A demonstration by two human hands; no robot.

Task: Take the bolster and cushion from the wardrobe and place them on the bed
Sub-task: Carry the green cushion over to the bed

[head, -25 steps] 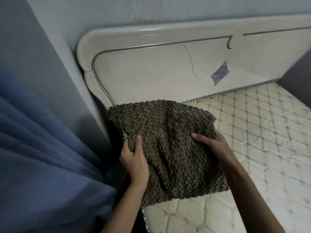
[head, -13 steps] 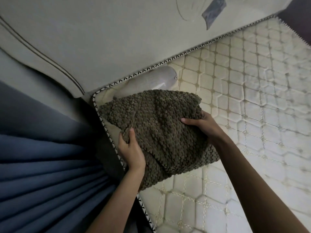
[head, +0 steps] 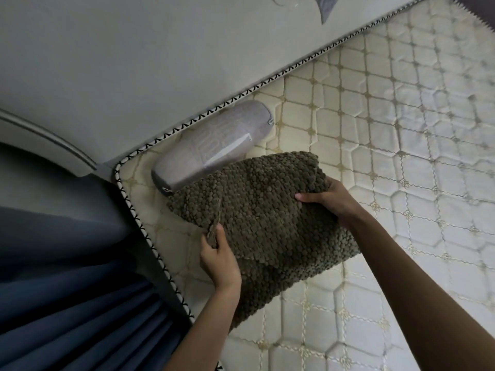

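A brown bobble-textured cushion [head: 265,218] is over the quilted cream mattress [head: 401,183] near its head corner. My left hand [head: 218,259] pinches the cushion's left edge. My right hand [head: 330,199] grips its right edge. A pale grey bolster [head: 211,145] with a white zip lies on the mattress along the headboard, just beyond the cushion, whose far edge overlaps the bolster's near side. I cannot tell whether the cushion rests fully on the mattress.
The white headboard [head: 134,62] runs along the far side. A blue curtain [head: 67,303] hangs close to the mattress's left edge. Bare mattress stretches to the right of my arms.
The view has tilted downward. The cushion has moved down and right toward the mattress, and the bolster behind it has come into sight.
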